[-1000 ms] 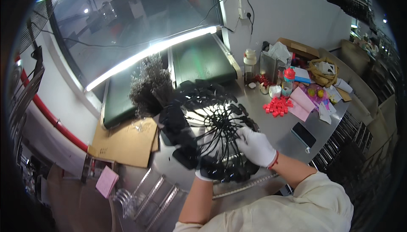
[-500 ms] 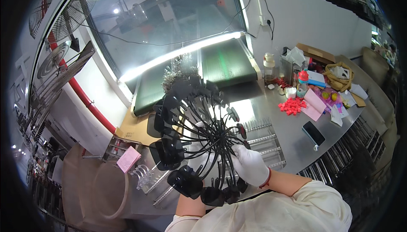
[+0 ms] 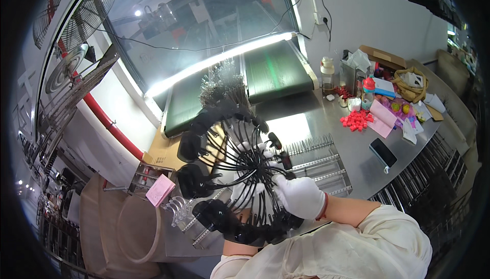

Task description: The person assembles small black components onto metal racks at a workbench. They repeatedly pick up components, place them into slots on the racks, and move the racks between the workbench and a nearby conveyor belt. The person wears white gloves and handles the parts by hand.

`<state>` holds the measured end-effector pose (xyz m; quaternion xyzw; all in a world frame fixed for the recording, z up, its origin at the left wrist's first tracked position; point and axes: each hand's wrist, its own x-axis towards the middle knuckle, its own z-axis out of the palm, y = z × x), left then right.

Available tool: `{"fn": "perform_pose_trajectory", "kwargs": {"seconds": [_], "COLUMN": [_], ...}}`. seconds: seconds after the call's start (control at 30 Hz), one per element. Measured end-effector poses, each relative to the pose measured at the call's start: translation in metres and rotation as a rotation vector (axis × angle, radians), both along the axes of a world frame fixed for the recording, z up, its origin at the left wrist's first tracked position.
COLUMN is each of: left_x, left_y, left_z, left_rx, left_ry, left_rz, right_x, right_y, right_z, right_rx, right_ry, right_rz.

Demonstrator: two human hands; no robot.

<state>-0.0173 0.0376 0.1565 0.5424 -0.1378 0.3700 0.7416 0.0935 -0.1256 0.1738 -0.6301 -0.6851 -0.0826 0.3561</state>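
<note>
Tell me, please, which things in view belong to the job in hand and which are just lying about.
Seemingly in use:
bunch of black-stemmed pieces
gloved right hand

Apparently just lying about:
smartphone
red-lidded bottle
mustard-coloured bag
pink paper

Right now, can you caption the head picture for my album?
Gloved right hand holding black stems above a metal table.
</note>
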Motion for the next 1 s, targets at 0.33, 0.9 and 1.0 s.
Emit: {"fn": "perform_pose_trajectory", "kwargs": {"seconds": [0.33, 0.9, 1.0], "left_x": [-0.012, -0.031, -0.037], "left_y": [0.001, -0.018, -0.043], "left_z": [0.015, 0.067, 0.095], "left_rx": [-0.274, 1.161, 1.426], "left_ry": [0.216, 0.554, 0.571], "left_rz": [-0.015, -0.355, 0.167], "right_x": [0.019, 0.143, 0.225], "right_y": [0.007, 0.015, 0.014], "right_z": [-0.008, -0.016, -0.074], "right_rx": [0.025, -1.487, -1.378], "right_ry": [0.145, 1.016, 0.257], "right_rz": [0.178, 0.831, 0.606]}}
